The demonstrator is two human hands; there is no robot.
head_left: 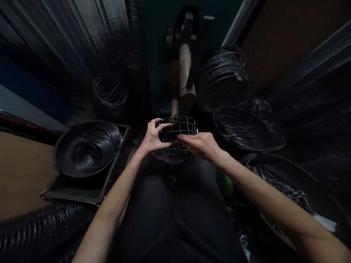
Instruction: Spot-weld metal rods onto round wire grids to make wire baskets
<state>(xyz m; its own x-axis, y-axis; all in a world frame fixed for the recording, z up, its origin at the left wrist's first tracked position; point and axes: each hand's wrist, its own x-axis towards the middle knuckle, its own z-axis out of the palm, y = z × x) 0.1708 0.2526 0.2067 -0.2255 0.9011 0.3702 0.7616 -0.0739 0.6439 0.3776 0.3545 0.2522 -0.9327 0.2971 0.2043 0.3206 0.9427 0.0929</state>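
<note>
**As my hands closed on it, the wire cage (186,127) sat over my lap (172,193)**

While I held it, the cage lay just beyond my lap, centred between my forearms. It was a short, round cage of crossed bars, with its top rim facing up and away from me. Its axis seemed to tip toward the far side, though the wide view bent it too much for me to be sure. My left hand (155,137) was curled around the cage's left side, its fingers bent over the bars. My right hand (199,146) came across from the right and lay on the near face, its fingers resting on the bars and gripping lightly, with the tips just beside my left hand. Neither hand was clearly nearer, but the cage's right end stood free of my fingers. To my left, a coil (97,151) of dark wire lay in a black pan (61,153) on a tray (74,197). More coils (222,80) hung to the far right, wire scraps (279,186) filled a tub (263,157) to the near right, and a pale post (185,69) rose beyond the cage.
</note>
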